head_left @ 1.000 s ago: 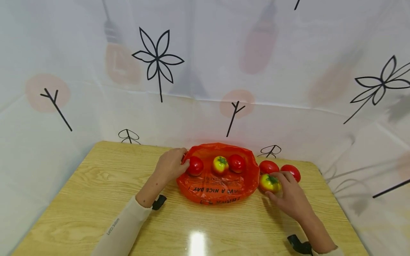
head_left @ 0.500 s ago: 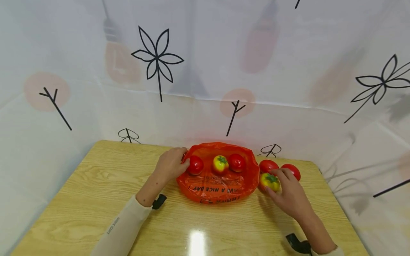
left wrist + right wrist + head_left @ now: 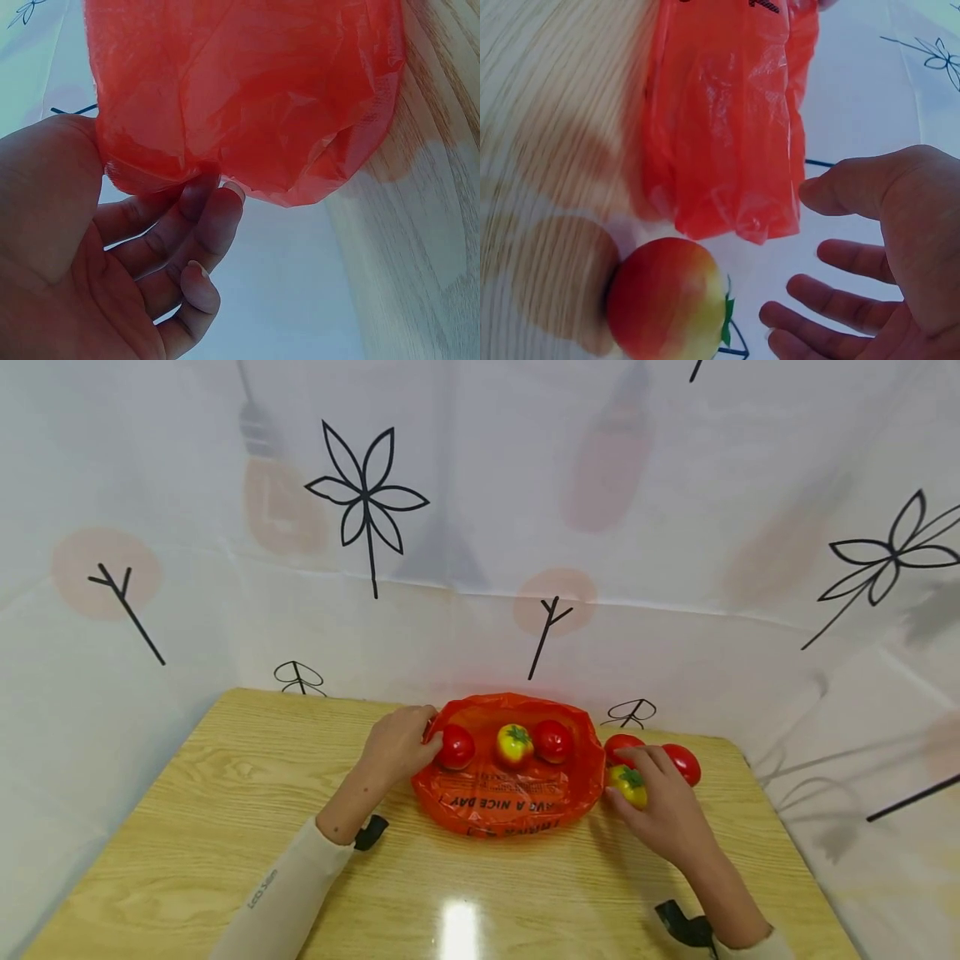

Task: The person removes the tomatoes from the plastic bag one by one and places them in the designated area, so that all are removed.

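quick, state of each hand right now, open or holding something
Left hand: closed, holding the edge of the red plastic bag.
Right hand: open, holding nothing, near the yellow-and-red fruit beside the bag.

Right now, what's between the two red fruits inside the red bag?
The green-topped yellow fruit, nearer the right red fruit than the left red fruit. Head view shows it.
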A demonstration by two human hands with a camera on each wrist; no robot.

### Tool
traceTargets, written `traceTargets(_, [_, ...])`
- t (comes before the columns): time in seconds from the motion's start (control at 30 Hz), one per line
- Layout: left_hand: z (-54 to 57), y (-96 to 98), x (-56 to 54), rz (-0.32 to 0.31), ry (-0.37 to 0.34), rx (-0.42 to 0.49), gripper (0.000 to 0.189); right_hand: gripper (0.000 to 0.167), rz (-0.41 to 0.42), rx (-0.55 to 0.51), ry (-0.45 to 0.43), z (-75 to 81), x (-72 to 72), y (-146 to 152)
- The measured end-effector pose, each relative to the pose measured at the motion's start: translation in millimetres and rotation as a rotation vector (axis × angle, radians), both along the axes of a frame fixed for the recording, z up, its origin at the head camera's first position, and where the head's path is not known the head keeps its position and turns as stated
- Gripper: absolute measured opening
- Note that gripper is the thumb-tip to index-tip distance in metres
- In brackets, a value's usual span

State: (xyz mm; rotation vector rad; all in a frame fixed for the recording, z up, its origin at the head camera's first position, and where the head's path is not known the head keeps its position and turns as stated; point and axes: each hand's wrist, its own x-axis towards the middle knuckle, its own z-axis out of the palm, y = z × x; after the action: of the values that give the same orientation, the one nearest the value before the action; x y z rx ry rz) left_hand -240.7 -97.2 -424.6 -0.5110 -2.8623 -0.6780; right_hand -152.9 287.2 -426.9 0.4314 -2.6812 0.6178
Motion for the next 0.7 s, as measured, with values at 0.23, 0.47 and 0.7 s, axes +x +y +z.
traceTargets(0.23, [0.3, 0.2, -0.4, -0.002, -0.002, -0.001, 0.021, 0.053, 0.02, -0.005, 0.004, -0.9, -2.8, -3])
traceTargets(0.47, [-0.2, 0.4, -1.0, -0.006, 0.004, -0.015, 0.022, 0.051, 0.055, -0.006, 0.034, 0.7, -5.9, -5])
traceTargets(0.7, [-2.1, -0.4, -1.1, -0.009, 0.012, -0.031, 0.023, 0.05, 0.067, -0.014, 0.05, 3.9, -11.4, -11])
